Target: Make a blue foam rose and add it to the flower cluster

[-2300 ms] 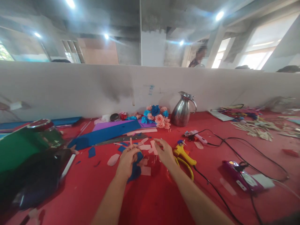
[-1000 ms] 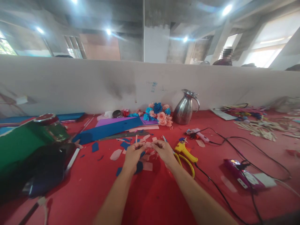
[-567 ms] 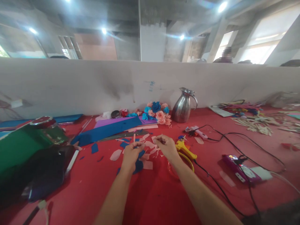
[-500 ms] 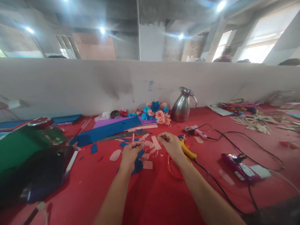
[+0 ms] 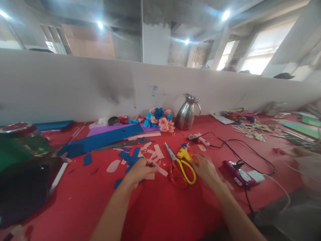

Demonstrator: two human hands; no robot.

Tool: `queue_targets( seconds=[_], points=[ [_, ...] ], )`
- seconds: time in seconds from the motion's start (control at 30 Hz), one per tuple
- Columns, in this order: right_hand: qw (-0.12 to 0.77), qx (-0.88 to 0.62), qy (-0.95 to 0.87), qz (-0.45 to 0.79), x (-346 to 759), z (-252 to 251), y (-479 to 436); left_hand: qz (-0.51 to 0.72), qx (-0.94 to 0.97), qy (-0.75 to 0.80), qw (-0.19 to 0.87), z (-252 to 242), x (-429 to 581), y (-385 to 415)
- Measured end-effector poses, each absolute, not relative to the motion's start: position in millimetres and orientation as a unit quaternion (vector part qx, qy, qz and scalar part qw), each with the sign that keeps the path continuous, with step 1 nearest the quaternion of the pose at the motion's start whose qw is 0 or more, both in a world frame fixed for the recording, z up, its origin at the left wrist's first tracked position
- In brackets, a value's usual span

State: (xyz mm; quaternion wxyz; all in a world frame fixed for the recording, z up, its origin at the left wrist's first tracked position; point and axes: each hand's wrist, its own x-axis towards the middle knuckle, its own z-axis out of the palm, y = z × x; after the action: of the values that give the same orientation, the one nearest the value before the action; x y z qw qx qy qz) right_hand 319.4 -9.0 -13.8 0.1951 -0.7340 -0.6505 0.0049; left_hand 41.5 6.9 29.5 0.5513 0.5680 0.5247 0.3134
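My left hand is closed in a pinch on a small pink paper strip, whose free end points right. Beneath and behind it lie blue paper scraps and pink paper scraps. My right hand has its fingers round the handle of a yellow glue gun; the grip is partly hidden by the hand. Between both hands, scissors with one red and one yellow handle loop lie on the red tabletop, blades pointing away.
Paper roses and a steel jug stand by the low wall. A long blue paper sheet lies at left. Black cables run to a purple power strip at right. A dark bag is at left. Someone's blurred arm shows far right.
My right hand has moved right and down from its pinch onto the glue gun, uncovering the scissors. The pink strip in my left hand now points right instead of up. The view has shifted right.
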Motion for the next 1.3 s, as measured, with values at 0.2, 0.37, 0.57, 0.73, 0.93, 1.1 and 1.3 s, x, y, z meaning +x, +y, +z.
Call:
queue_targets(
  seconds=[0.2,0.37,0.57,0.73,0.93,1.1,1.3],
  points=[
    [0.135,-0.741,-0.655,0.06,310,-5,19,0.223,0.58,0.522,0.584,21,47,5],
    [0.135,-0.757,-0.637,0.059,311,-4,22,0.215,0.558,0.551,0.583,18,44,6],
    [0.263,-0.756,-0.596,0.055,321,-7,12,0.277,0.534,0.563,0.567,21,37,10],
    [0.427,-0.694,-0.537,0.216,314,10,-17,0.248,0.582,0.52,0.574,27,39,7],
    [0.379,-0.604,-0.553,0.431,294,28,-73,0.219,0.619,0.546,0.521,18,45,8],
    [0.309,-0.61,-0.596,0.421,283,10,-97,0.203,0.618,0.57,0.503,18,50,9],
    [0.284,-0.603,-0.621,0.411,270,0,-99,0.18,0.634,0.591,0.465,18,52,10]
  ],
)
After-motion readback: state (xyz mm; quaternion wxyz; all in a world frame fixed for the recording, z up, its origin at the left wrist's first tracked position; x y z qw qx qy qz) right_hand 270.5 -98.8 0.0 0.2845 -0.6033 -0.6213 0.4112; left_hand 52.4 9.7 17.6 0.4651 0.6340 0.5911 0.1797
